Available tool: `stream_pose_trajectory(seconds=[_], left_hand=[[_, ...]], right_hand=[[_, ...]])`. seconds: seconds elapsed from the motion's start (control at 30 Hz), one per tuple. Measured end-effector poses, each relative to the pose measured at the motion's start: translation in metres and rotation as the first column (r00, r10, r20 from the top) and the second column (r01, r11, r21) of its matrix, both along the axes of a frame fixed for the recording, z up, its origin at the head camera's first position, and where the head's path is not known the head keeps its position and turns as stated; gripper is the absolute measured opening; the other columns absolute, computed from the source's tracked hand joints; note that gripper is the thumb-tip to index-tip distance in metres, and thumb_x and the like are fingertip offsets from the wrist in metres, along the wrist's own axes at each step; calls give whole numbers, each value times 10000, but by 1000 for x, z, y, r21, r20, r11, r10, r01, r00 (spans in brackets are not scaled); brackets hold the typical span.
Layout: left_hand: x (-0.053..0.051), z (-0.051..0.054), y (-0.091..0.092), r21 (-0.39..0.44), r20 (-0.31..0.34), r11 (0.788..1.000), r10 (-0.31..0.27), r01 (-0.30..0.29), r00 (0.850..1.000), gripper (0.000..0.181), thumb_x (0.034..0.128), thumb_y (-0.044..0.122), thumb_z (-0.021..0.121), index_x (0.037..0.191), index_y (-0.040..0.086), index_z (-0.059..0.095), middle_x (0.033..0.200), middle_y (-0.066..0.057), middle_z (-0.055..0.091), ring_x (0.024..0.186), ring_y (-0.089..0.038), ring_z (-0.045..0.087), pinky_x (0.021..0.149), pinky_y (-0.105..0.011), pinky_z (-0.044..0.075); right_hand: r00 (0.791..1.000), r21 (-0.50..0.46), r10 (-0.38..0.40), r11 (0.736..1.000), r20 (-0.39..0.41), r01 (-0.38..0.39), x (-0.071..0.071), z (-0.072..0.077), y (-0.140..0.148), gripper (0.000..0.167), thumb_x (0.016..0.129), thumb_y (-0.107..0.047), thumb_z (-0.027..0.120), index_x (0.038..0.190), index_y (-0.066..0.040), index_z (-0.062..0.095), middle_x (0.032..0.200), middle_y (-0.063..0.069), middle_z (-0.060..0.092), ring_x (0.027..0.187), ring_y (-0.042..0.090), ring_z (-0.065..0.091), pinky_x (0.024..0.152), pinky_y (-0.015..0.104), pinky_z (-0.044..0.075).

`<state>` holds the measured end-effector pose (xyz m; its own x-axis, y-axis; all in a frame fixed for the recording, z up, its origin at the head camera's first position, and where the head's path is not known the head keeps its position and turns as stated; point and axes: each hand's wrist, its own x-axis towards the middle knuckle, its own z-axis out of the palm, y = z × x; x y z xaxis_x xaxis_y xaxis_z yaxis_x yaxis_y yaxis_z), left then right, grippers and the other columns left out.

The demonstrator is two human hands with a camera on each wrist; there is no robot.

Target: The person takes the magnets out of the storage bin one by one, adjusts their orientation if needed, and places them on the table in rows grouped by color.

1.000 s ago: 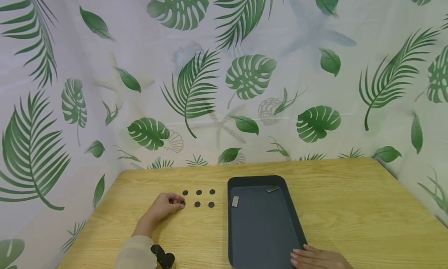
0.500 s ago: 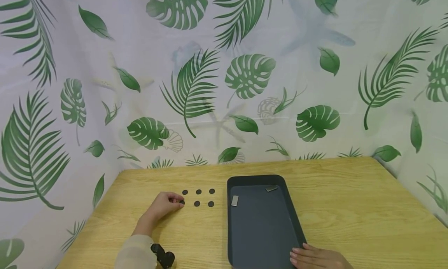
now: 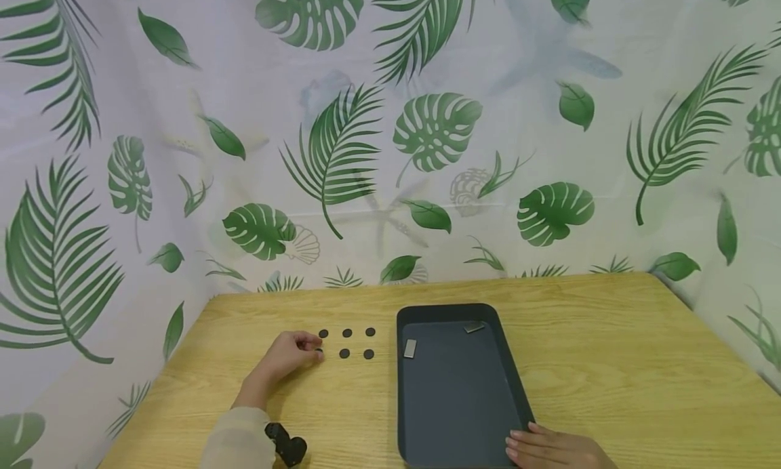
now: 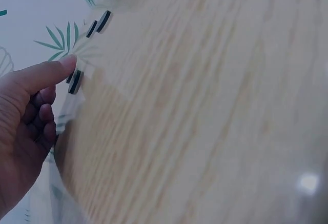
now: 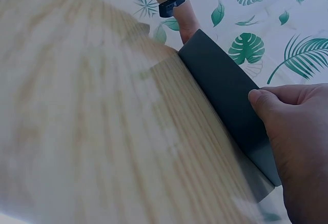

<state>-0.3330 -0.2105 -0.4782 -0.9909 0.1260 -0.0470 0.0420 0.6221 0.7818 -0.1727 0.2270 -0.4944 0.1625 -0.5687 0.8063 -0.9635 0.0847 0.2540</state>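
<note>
Black discs lie flat on the wooden table in two rows of three, left of a dark grey baking tray [image 3: 457,394]. My left hand [image 3: 290,355] is at the near row's left end, its thumb and fingertips about a black disc [image 3: 320,350], which they partly hide. In the left wrist view the left thumb [image 4: 51,74] is close beside a disc [image 4: 76,82], with the other fingers curled under it. At the tray's near right corner, my right hand [image 3: 556,450] holds the rim. The right thumb [image 5: 262,101] presses the tray's outer wall [image 5: 225,88].
Two small silver rectangular pieces are in the tray, one near its left wall [image 3: 410,349], the other in the far right corner [image 3: 474,328]. A leaf-printed cloth [image 3: 390,150] hangs behind the table [image 3: 616,360]. A black wrist device [image 3: 285,445] is by the left sleeve.
My left fingertips shift very slightly at the disc. The right hand, tray, silver pieces and other discs stay where they were.
</note>
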Motion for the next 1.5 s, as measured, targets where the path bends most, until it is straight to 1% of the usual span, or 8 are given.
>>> stream_pose_trajectory(seconds=[0.27,0.5,0.77,0.9,1.1,1.17,1.3,1.5], left_hand=[[-7,8,16,9,-20,1000,10,-9,1000,278,827,153,729,1067,20,688,780,-38,559,664,-155,456,582,-265,371],[-11,23,36,-19,-84,997,-75,74,994,303,829,159,728,1092,14,682,772,-34,543,662,-159,448,551,-268,360],[-15,41,64,-15,-84,980,-199,198,976,324,846,162,710,1131,13,669,785,-28,552,663,-166,445,560,-265,360],[-12,51,78,-69,-102,952,-303,297,947,331,840,175,714,1132,25,671,788,-23,561,669,-164,467,586,-275,391],[-8,60,95,-188,-175,873,-481,451,859,356,850,240,704,1120,11,673,796,13,585,664,-121,498,592,-268,436],[-8,60,100,-218,-172,857,-504,466,846,344,854,230,700,1120,14,674,816,11,599,673,-122,507,596,-270,440],[-10,57,110,-272,-151,836,-526,476,837,336,861,228,696,1136,36,678,877,-6,624,735,-134,526,639,-285,441],[-12,50,122,-418,-173,781,-570,464,804,333,853,304,699,1113,96,704,950,4,602,898,-189,540,732,-316,452]], right_hand=[[1000,-2,4,1000,1,-4,0,1,0,402,1002,-174,439,1146,168,596,1231,243,574,1274,289,474,1086,321,316],[1000,14,-2,1000,12,2,-1,-3,4,407,1004,-180,434,1152,163,594,1231,243,574,1275,287,473,1089,321,311],[1000,30,-1,1000,10,0,-1,-6,5,409,1007,-171,423,1158,173,583,1240,251,564,1282,294,463,1095,329,301],[1000,37,0,999,18,-1,-1,-7,5,410,1006,-171,425,1156,177,581,1239,255,563,1285,297,459,1097,333,299],[999,37,6,999,45,-7,1,-5,5,402,1003,-165,433,1144,177,588,1229,256,571,1286,290,460,1097,329,299],[999,33,10,999,53,-12,3,0,3,399,1004,-161,429,1144,177,589,1242,249,563,1293,282,452,1099,320,296],[998,33,10,999,62,-13,4,1,2,401,1004,-164,430,1140,178,590,1242,249,563,1295,277,451,1098,315,296],[999,37,0,999,55,-2,-2,-11,7,395,993,-169,455,1127,173,602,1174,261,608,1259,289,491,1089,326,313]])
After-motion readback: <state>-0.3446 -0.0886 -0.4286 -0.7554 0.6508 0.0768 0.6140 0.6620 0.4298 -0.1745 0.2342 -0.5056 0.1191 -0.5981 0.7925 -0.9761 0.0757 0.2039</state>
